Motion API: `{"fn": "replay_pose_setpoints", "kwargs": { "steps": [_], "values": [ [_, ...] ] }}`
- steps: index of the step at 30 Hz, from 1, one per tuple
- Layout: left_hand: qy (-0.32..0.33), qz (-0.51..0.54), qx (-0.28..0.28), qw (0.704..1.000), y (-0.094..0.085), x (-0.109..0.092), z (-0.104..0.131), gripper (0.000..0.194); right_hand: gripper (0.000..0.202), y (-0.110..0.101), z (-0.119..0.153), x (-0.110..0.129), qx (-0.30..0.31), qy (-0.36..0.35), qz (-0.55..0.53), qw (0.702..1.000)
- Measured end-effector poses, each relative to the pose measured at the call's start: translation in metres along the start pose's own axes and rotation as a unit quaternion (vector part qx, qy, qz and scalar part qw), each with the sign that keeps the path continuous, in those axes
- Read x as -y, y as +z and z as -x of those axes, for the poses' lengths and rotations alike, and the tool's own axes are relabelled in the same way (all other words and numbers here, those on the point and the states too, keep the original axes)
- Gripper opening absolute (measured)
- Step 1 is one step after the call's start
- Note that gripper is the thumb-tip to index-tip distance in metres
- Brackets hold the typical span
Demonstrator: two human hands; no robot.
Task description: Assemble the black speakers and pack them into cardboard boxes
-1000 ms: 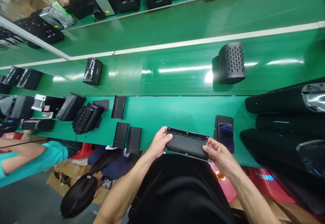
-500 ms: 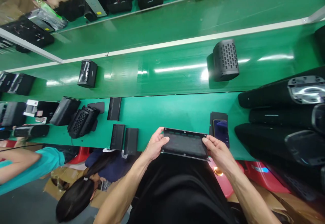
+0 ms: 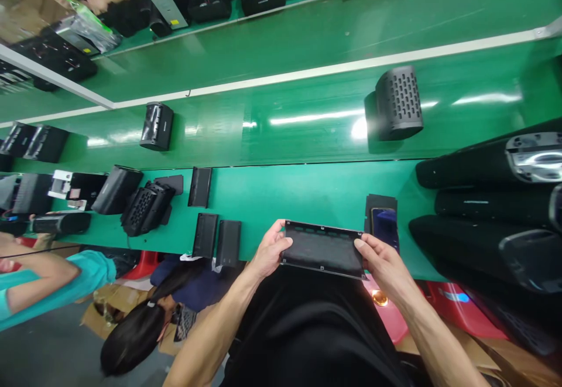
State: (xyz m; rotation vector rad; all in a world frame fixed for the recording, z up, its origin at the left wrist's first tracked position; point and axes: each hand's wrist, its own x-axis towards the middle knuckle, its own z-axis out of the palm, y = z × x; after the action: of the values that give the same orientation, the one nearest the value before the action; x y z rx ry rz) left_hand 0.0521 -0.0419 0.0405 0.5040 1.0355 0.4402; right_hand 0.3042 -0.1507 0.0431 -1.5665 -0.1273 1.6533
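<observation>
Between my hands is a black rectangular plastic panel with a shallow raised rim and small screw points along its edges. My left hand grips its left end, thumb on top. My right hand pinches its right end the same way. The panel is tilted slightly, over the near edge of the green bench. Left of it lie two similar black panels, one hollow side up and one flat. Another black panel lies farther back. A phone rests on a dark flat piece beyond my right hand.
Large black speaker housings crowd the right side. On the green conveyor stand a perforated black unit and a smaller glossy one. More black housings sit to the left, near people. A red stool is below the bench.
The whole view has shifted slightly, so most things appear a little farther right. The units on the conveyor have moved slightly right. Both hands keep their grip on the panel.
</observation>
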Motion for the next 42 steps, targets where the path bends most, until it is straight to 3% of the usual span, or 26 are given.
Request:
{"fn": "replay_pose_setpoints", "kwargs": {
  "steps": [6, 12, 36, 42],
  "values": [
    [0.003, -0.002, 0.017, 1.0, -0.0009, 0.0021, -0.0004, 0.049, 0.044, -0.0028, 0.0009, 0.0016, -0.016, -0.014, 0.025, 0.999],
    [-0.012, -0.07, 0.096, 0.993, -0.0068, 0.0013, -0.0023, 0.058, 0.043, -0.0031, 0.0002, 0.0021, -0.012, -0.013, 0.013, 1.0],
    [-0.006, -0.065, 0.098, 0.993, -0.0062, 0.005, -0.0042, 0.065, 0.046, -0.0041, -0.0011, 0.0017, -0.018, 0.001, -0.01, 1.0],
    [-0.008, -0.033, 0.113, 0.993, -0.0083, 0.0048, -0.0019, 0.062, 0.047, -0.0091, 0.0007, -0.0002, -0.036, -0.017, 0.033, 0.999]
  ]
}}
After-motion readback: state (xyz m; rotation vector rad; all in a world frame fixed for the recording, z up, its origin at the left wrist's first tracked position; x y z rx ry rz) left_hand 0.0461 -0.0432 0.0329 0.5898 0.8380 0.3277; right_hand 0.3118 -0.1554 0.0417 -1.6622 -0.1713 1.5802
